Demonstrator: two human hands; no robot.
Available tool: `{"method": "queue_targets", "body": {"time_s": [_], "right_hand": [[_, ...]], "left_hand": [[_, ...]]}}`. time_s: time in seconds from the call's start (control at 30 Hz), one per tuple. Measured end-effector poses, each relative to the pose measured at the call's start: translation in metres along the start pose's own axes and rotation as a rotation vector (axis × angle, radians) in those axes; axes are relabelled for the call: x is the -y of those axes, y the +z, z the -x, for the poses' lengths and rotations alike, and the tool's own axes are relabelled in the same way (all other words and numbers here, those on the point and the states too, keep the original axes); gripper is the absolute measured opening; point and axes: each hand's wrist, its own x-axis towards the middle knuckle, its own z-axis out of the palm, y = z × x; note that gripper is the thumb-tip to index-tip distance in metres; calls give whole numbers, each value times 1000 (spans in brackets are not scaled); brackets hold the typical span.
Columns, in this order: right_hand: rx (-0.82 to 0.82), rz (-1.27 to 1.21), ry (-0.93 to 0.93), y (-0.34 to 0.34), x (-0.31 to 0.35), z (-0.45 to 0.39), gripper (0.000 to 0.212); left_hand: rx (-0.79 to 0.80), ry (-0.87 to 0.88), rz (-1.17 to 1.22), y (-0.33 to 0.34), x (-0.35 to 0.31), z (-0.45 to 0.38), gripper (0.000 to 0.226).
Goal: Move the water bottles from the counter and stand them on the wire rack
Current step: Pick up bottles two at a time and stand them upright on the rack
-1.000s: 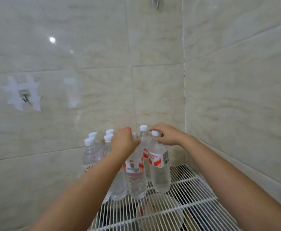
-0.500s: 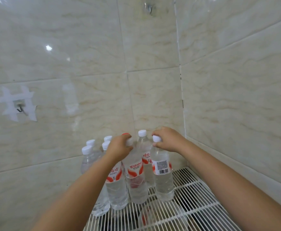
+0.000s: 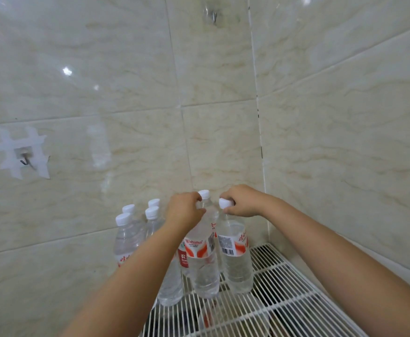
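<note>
Near edge: white wire rack (image 3: 296, 283) fills the lower right corner, tucked against the tiled walls. Dark shapes show through the bars below; can't tell what they are.

On the rack, nearest row: two clear water bottles standing upright, long axes vertical. Left-hand bottle (image 3: 202, 261) has a red "Wahaha" label, right-hand bottle (image 3: 235, 259) shows a barcode. They stand just beside each other, apparently touching at the labels.

Left hand (image 3: 184, 211) is curled round the neck of the left-hand bottle, cap hidden under the fingers. Right hand (image 3: 241, 201) pinches the white cap (image 3: 226, 203) of the right-hand bottle from above. Both bases look seated on the bars, so this reads as the end of a placement, both grips still closed.

Key relation: each bottle hangs straight down from its hand, so release should be a straight lift off the top. Any sideways pull risks tipping into neighbours.

Further back and left: a cluster of four more capped bottles (image 3: 126, 237), upright, plus one more cap (image 3: 204, 193) between the hands. A taped hook (image 3: 25, 159) sits on the far left wall.

Counter not in view.
</note>
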Motion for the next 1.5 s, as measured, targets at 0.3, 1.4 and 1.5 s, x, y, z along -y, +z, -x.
{"method": "queue_targets", "body": {"time_s": [0.3, 1.4, 1.5], "right_hand": [[-282, -56, 112, 24, 8, 7, 36], [-300, -224, 31, 38, 25, -17, 36], [-296, -255, 36, 42, 23, -25, 37]], "left_hand": [[164, 159, 89, -20, 17, 5, 47], [-30, 29, 24, -4, 23, 11, 29], [-59, 25, 12, 0, 26, 7, 26]]}}
